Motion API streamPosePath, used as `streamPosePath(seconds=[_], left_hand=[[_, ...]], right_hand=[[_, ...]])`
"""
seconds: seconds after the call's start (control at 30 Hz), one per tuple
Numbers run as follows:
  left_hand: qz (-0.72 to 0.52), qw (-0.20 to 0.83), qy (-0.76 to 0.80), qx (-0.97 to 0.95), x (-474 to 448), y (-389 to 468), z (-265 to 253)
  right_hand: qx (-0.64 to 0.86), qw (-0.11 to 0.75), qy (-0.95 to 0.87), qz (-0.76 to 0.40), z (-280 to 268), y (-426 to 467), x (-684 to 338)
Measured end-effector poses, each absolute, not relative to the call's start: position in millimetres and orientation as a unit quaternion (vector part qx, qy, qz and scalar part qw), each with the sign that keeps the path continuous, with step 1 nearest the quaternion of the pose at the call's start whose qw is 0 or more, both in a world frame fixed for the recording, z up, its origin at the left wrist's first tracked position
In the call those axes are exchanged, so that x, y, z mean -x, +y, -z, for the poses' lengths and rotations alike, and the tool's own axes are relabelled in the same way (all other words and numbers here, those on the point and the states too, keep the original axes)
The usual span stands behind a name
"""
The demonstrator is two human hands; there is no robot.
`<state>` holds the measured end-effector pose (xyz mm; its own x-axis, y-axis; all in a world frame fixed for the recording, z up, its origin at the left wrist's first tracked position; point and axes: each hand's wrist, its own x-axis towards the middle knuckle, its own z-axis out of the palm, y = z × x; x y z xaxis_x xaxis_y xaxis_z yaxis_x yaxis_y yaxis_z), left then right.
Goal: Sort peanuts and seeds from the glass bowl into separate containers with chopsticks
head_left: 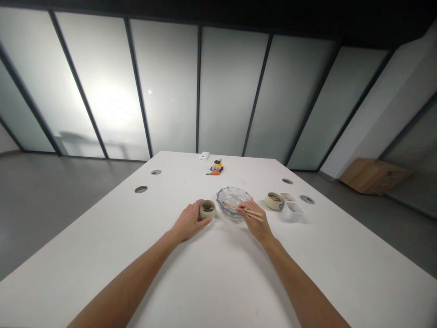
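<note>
My left hand (189, 222) is curled around the side of a small round beige-green cup (207, 208) standing on the table. Dark bits show inside the cup. Between the fingers of my right hand (255, 221) is a pair of wooden chopsticks (254, 212). Their tips reach over a clear cut-glass bowl (221, 197), just right of the cup. Whether the tips pinch anything is too small to tell. What lies at the bottom of the glass bowl is unclear.
Right of my right hand stand a beige round bowl (273, 201) with small contents and a white square dish (292, 212). A colourful toy (216, 166), a toy carrot (214, 173) and a white object (204, 156) lie farther back. Round holes (141, 189) pierce the white table (205, 278).
</note>
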<state>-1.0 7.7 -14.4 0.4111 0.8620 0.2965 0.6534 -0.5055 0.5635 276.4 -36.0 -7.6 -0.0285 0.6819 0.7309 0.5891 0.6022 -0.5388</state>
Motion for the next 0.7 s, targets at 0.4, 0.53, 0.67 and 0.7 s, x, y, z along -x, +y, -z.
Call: streamPosePath(seconds=[0.4,0.53,0.67,0.7], left_hand=[[-0.284,0.182,0.464,-0.819,0.6,9.5,15.2],[-0.288,0.183,0.463,-0.818,1.2,9.7,16.1],[-0.29,0.185,0.459,-0.819,1.7,8.8,15.4],[-0.291,0.185,0.457,-0.82,1.8,8.6,14.9]], right_hand=[[0.439,0.538,-0.717,-0.059,6.6,-37.9,-274.3],[0.438,0.54,-0.716,-0.056,8.5,-36.0,-276.5],[0.442,0.54,-0.714,-0.056,12.7,-31.7,-280.6],[0.443,0.539,-0.714,-0.057,13.7,-30.7,-281.5]])
